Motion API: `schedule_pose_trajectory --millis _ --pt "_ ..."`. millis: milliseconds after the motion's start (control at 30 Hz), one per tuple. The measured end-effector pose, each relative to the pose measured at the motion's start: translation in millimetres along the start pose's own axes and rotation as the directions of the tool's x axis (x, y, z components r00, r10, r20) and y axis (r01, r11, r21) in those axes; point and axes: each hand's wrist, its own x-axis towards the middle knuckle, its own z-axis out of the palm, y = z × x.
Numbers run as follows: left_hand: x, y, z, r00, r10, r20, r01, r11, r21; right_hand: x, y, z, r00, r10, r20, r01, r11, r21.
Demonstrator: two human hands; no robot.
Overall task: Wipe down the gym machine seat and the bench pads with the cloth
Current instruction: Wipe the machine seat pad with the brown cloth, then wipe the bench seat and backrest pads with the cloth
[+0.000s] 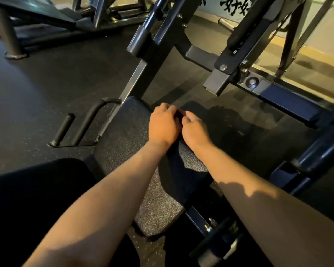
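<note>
Dark, soft cloth (178, 114) bunches between my left hand (163, 126) and right hand (194, 130), both gripping its edges on the seat (127, 135).

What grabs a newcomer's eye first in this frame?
Two bare forearms reach up the middle, with the left hand and right hand side by side on the far end of the black textured seat pad. A dark cloth appears to lie beneath them, hard to make out in shadow. Left of the pad sits a black grip handle; dark steel frame crosses upper right.
</note>
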Motion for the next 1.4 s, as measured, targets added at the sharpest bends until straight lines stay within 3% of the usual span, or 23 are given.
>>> schedule_pose_trajectory --millis 100,267,367,500,633,767,900,1033,1133,1200,1267,1300,1333,1400 --pt "29.4 -25.8 -8.7 1.000 -0.025 0.012 0.024 0.995 0.092 4.4 2.6 10.2 0.997 -0.012 0.070 0.021 0.991 -0.132" --pt "53.7 -49.1 -14.9 0.990 -0.139 0.022 0.138 0.988 0.065 4.6 6.2 9.7 0.999 0.012 0.051 -0.011 0.999 -0.031" --pt "38.2 -35.9 -14.3 0.998 -0.051 0.031 0.049 0.996 0.072 5.0 6.9 6.1 0.993 0.103 0.049 -0.109 0.986 0.126" --pt "5.3 -11.6 -11.4 0.995 0.070 0.077 -0.070 0.998 -0.002 0.8 11.9 -3.9 0.954 0.297 0.044 -0.282 0.832 0.477" --pt "-36.0 20.1 -6.5 0.977 0.186 0.099 -0.177 0.980 -0.094 -19.6 23.4 -31.9 0.948 0.316 0.031 -0.290 0.821 0.492" --pt "-75.4 47.9 3.6 0.948 0.296 0.117 -0.276 0.948 -0.159 -49.8 38.1 -55.9 0.968 0.249 -0.033 -0.223 0.911 0.347" --pt "-103.8 55.2 3.3 0.905 0.421 0.054 -0.398 0.885 -0.241 -82.1 51.4 -67.1 0.975 0.223 -0.018 -0.209 0.937 0.279" --pt "-127.6 48.3 -4.5 0.833 0.551 -0.050 -0.541 0.793 -0.278 -107.4 56.6 -63.5 0.991 0.024 -0.128 -0.007 0.991 0.133" --pt "-162.0 37.8 -6.0 0.813 0.579 -0.058 -0.568 0.767 -0.300 -120.6 52.7 -52.0 0.981 -0.097 -0.166 0.087 0.994 -0.066" --pt "-198.4 29.7 -14.3 0.794 0.607 0.016 -0.578 0.763 -0.290 -133.3 49.8 -44.0 0.967 -0.208 -0.144 0.160 0.944 -0.287" --pt "-223.5 18.1 -25.7 0.820 0.531 0.214 -0.474 0.839 -0.268 -147.1 47.5 -34.4 0.946 -0.309 -0.102 0.223 0.844 -0.487" --pt "-230.3 15.8 -36.3 0.843 0.442 0.305 -0.355 0.885 -0.302 -153.6 46.9 -28.5 0.936 -0.342 -0.078 0.249 0.805 -0.538" --pt "-230.8 16.0 -48.3 0.877 0.321 0.358 -0.185 0.912 -0.366 -158.4 43.8 -22.6 0.926 -0.374 -0.054 0.281 0.778 -0.562" --pt "-220.9 16.5 -68.1 0.951 -0.015 0.309 0.172 0.856 -0.488 -161.8 31.1 -9.9 0.928 -0.373 -0.015 0.323 0.823 -0.468"
